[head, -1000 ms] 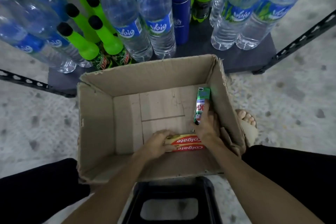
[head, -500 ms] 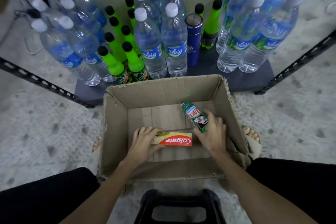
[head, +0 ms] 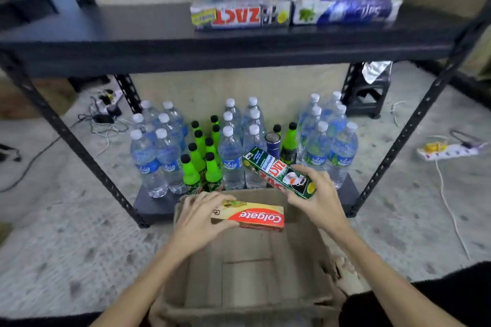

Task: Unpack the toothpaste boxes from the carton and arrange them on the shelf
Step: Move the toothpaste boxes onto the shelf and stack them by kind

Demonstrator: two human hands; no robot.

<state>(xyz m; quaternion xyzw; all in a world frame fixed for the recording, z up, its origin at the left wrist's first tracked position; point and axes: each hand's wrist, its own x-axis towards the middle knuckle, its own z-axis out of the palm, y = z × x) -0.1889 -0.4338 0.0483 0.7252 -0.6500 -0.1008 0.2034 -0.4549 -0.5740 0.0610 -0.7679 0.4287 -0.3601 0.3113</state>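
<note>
- The upper shelf (head: pixel 106 34) lies bare across its left half
- Stacked toothpaste boxes (head: pixel 292 10) fill its right half, leaving a narrow strip of board in front
- Water bottles (head: pixel 233 156) and green bottles (head: pixel 196 164) crowd the bottom shelf
- Slanted black uprights (head: pixel 79 146) flank the bay on both sides

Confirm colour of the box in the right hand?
Dark green Zact box, red-and-white lettering; head view, held by the right hand.

"Colgate" on red box (head: pixel 255 218); "ZACT", "Whitening" on green box (head: pixel 279 171); "ZACT" on shelf box (head: pixel 239 16); "Vaia" on water bottle (head: pixel 144 164).
</note>
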